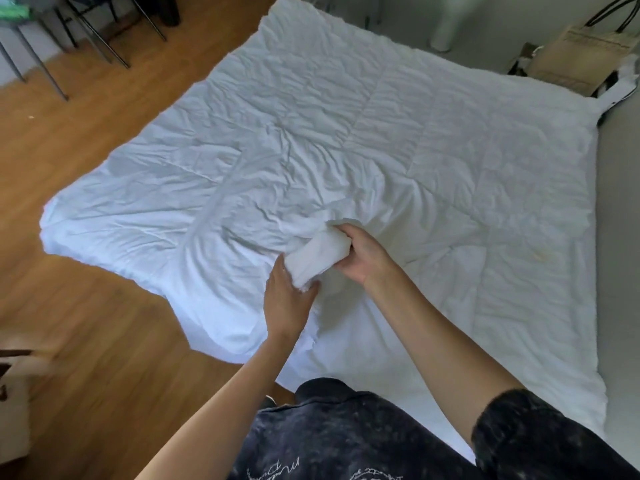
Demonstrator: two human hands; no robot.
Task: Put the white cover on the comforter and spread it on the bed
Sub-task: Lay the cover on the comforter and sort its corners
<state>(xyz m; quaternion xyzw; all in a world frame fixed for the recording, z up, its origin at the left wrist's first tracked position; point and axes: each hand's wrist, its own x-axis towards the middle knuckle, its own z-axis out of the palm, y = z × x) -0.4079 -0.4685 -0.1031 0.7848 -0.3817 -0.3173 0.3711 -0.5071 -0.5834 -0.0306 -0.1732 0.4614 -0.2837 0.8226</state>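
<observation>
A wrinkled white comforter (346,140) lies spread wide, its quilted squares showing on the right half. The right side rests on the grey bed (620,271); the left side reaches out over the wooden floor. Near the closest edge, a bunched roll of white fabric (317,254) rises from the surface. My right hand (363,254) grips its upper end with curled fingers. My left hand (287,299) holds its lower end, fingers tucked behind the fabric. I cannot tell the cover apart from the comforter here.
Wooden floor (86,306) fills the left side. Dark metal chair legs (86,36) stand at the top left. A woven bag (581,57) with black handles sits past the far right corner. A pale box (14,410) is at the lower left edge.
</observation>
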